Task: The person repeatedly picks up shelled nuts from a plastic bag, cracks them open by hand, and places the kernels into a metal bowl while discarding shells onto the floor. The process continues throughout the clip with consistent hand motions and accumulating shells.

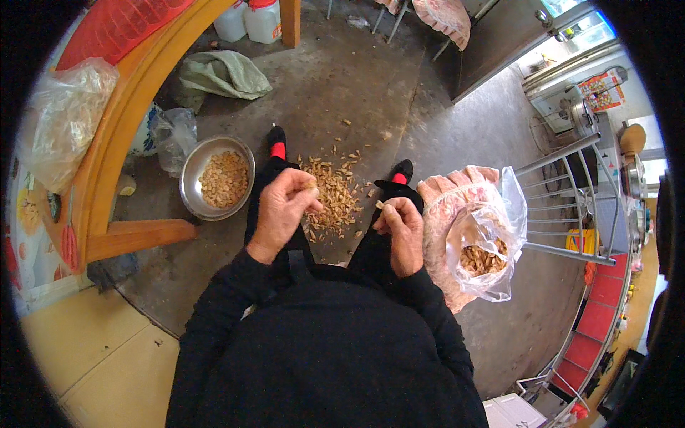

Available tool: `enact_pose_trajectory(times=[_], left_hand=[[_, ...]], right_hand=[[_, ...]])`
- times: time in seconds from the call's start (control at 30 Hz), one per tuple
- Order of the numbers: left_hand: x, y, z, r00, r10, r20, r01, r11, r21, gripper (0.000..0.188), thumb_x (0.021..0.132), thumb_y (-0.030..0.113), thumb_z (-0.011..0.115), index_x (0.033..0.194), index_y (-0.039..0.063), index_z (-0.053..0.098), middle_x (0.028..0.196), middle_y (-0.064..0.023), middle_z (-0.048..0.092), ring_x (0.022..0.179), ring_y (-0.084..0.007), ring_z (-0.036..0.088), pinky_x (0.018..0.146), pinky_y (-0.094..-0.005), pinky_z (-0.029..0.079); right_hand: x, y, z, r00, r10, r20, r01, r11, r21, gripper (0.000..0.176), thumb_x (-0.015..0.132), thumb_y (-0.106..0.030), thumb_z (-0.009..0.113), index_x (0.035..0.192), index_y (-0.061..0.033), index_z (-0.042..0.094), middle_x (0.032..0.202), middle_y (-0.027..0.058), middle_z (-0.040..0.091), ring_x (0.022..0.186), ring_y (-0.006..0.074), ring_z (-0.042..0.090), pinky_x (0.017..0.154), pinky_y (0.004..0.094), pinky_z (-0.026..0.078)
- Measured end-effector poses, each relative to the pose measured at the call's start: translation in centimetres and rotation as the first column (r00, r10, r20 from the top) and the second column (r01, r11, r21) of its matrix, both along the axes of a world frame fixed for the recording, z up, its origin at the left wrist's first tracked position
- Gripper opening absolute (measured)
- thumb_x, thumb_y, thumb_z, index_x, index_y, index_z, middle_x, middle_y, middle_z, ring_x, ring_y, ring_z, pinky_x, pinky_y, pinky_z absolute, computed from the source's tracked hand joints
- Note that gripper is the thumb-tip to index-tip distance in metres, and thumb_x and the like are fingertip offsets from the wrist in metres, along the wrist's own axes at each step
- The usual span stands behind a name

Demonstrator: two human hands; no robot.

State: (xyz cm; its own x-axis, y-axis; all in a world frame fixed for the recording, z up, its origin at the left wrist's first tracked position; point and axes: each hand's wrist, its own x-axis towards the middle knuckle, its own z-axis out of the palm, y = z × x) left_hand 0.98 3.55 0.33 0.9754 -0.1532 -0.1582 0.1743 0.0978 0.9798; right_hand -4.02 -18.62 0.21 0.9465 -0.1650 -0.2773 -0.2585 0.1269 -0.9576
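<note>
My left hand is raised over my left leg, its thumb and fingertips closed on a small tan piece, perhaps a kernel. Over my other knee, my right hand pinches a piece of pale husk between thumb and finger. Left of my legs, a round metal bowl on the floor holds many shelled kernels. Empty husks lie scattered on the floor between my feet. To my right, a clear plastic bag with brown unshelled pods rests open on a chair's pink frilled cushion.
A wooden table frame with a plastic bag stands at the left. Beyond the bowl lie another clear bag and a green woven sack. The chair's metal backrest is at the right. White containers stand at the top.
</note>
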Motion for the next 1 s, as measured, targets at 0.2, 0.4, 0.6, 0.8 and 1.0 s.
enact_pose_trajectory(times=[0.2,0.4,0.6,0.8,1.0], left_hand=[[1.8,4.5,1.0,0.995,0.098,0.015,-0.099,0.991,0.091,0.017,0.091,0.008,0.062,0.108,0.004,0.062,0.088,-0.0033,0.065,0.071,-0.0107,0.065,0.063,-0.0236,0.051],[4.1,15.8,-3.1,0.955,0.139,0.261,-0.286,0.653,0.701,0.032,0.087,0.002,0.056,0.118,0.006,0.063,0.103,-0.0102,0.069,0.086,-0.0174,0.068,0.075,-0.0313,0.052],[4.9,23.6,-10.2,0.945,0.108,0.307,-0.326,0.282,0.903,0.049,0.083,-0.004,0.048,0.129,0.009,0.056,0.120,-0.0163,0.063,0.109,-0.0323,0.061,0.092,-0.0401,0.047],[4.9,17.0,-7.2,0.961,0.075,0.268,-0.266,0.533,0.804,0.034,0.087,0.001,0.054,0.120,0.004,0.061,0.106,-0.0117,0.065,0.098,-0.0238,0.062,0.089,-0.0329,0.048],[4.8,11.1,-4.0,0.941,-0.114,0.318,-0.179,0.629,0.756,0.026,0.088,0.005,0.058,0.114,0.004,0.063,0.101,-0.0106,0.065,0.092,-0.0221,0.063,0.084,-0.0338,0.049]], right_hand=[[1.0,0.2,-1.9,0.969,0.148,0.199,-0.120,0.982,-0.147,0.031,0.083,0.008,0.063,0.112,-0.0016,0.061,0.106,0.0026,0.060,0.090,0.0126,0.061,0.077,0.0250,0.051],[-0.4,-3.6,-0.4,0.973,0.197,0.122,-0.151,0.940,-0.306,0.032,0.083,0.006,0.064,0.113,-0.0009,0.061,0.103,0.0022,0.061,0.091,0.0124,0.060,0.078,0.0246,0.050],[-6.6,-15.6,-2.4,0.995,-0.095,0.028,0.094,0.806,-0.585,0.015,0.086,-0.008,0.066,0.097,0.0011,0.067,0.085,0.0094,0.068,0.073,0.0164,0.064,0.070,0.0306,0.052],[-11.5,-24.9,-6.0,0.955,-0.289,-0.067,0.024,0.300,-0.954,0.016,0.079,-0.013,0.068,0.088,-0.0009,0.068,0.085,0.0172,0.068,0.081,0.0329,0.066,0.073,0.0407,0.051],[-10.9,-28.7,-11.7,0.885,-0.451,-0.113,-0.082,0.088,-0.993,0.031,0.075,-0.032,0.072,0.091,-0.0061,0.074,0.084,0.0184,0.070,0.078,0.0364,0.068,0.071,0.0459,0.053]])
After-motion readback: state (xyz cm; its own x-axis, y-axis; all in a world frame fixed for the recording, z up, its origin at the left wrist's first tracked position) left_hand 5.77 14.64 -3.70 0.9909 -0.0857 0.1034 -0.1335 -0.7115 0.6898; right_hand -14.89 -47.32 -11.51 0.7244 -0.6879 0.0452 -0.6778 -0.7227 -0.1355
